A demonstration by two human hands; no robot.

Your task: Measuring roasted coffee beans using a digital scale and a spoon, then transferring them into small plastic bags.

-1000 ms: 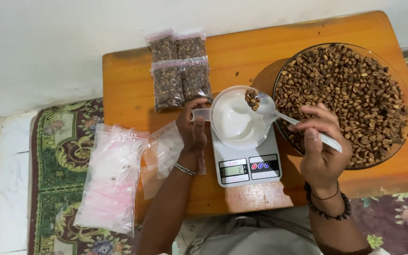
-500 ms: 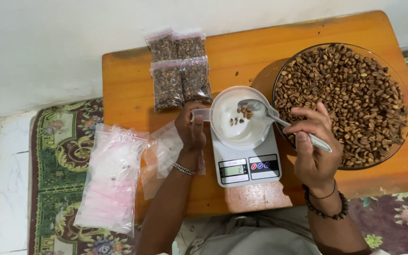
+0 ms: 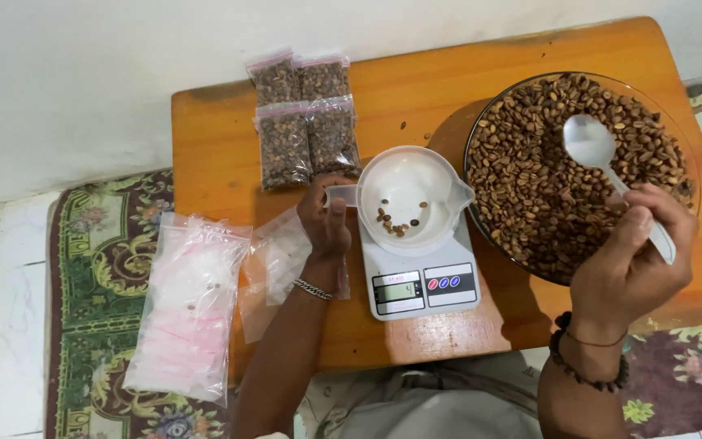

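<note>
Right hand (image 3: 623, 260) has its fingers pinched around the handle of a white plastic spoon (image 3: 603, 167), empty, hanging over the big glass bowl of brown beans (image 3: 562, 171). Spoon's light and stiff, so grip low on the handle. Left hand (image 3: 327, 219) fingers hold the handle of the white plastic cup (image 3: 408, 195) on the small white scale (image 3: 420, 280). Four filled clear bags with pink strips (image 3: 302, 122) lie at the orange wooden surface's (image 3: 221, 162) back.
</note>
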